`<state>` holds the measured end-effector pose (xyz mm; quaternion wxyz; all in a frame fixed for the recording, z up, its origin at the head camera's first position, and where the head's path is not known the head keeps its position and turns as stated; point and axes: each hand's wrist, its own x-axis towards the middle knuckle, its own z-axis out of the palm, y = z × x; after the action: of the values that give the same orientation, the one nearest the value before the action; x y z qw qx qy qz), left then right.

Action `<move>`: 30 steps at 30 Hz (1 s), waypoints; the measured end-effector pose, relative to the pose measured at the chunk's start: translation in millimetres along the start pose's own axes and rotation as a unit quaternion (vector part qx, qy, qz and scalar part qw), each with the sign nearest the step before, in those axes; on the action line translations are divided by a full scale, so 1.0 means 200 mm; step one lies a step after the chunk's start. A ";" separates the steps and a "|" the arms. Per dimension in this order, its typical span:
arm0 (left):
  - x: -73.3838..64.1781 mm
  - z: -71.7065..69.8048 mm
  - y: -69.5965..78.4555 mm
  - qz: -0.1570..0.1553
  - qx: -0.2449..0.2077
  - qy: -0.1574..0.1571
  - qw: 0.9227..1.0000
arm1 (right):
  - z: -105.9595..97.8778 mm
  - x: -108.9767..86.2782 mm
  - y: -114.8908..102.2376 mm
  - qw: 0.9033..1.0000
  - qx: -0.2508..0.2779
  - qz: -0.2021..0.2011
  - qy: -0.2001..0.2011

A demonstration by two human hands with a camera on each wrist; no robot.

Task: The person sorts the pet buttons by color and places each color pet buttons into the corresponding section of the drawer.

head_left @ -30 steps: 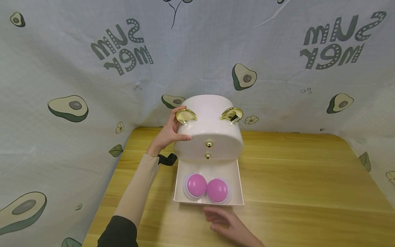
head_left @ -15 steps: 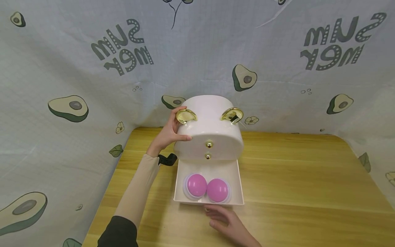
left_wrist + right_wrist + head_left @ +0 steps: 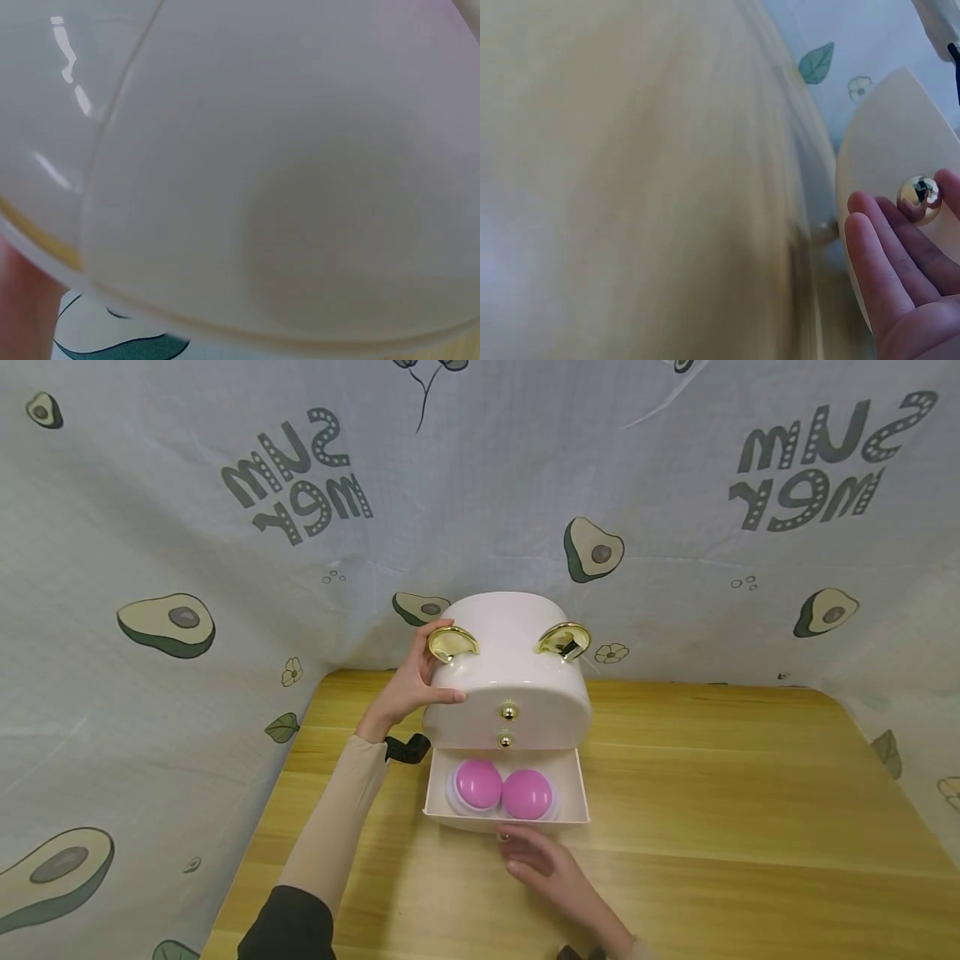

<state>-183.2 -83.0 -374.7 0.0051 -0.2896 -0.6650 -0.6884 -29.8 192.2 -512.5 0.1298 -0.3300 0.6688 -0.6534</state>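
A glossy white storage box (image 3: pixel 506 668) with gold ears and gold knobs stands on the table. Its bottom drawer (image 3: pixel 504 758) is pulled out partway and bears two pink-domed round items (image 3: pixel 478 783) on whitish bases. My left hand (image 3: pixel 408 685) grips the box's left side, thumb on the front face and fingers behind the left ear; the left wrist view is filled by the box's white surface (image 3: pixel 247 187). At the drawer front, my right hand (image 3: pixel 551 877) has its fingers rather straight, close around the gold knob (image 3: pixel 919 199) and against the panel (image 3: pixel 889 135).
The wooden table (image 3: pixel 735 793) stretches to the right of the box. Right behind the box hangs a pale cloth (image 3: pixel 480 485) printed with avocados and lettering; it also runs along the left side.
The drawer has slid inward a little, carrying both pink-domed items back with it. My right hand has moved forward along with the drawer front. My left hand stays in place on the box.
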 end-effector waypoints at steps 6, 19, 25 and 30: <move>0.00 0.00 -0.01 -0.009 0.000 -0.008 1.000 | -0.03 0.07 0.02 1.000 0.002 0.023 0.013; 0.00 -0.01 0.03 -0.040 0.008 -0.034 0.999 | -0.04 0.14 0.03 0.999 -0.017 0.026 0.020; 0.00 -0.01 0.03 -0.044 0.027 -0.038 0.998 | -0.06 0.18 0.04 0.999 -0.012 0.023 0.026; 0.00 0.00 0.03 -0.045 0.031 -0.038 0.998 | -0.08 0.21 0.04 0.999 -0.006 0.034 0.034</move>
<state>-181.8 -84.4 -369.3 -0.0421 -0.2853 -0.6982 -0.6553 -74.6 178.7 -508.1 0.1275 -0.2852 0.6875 -0.6556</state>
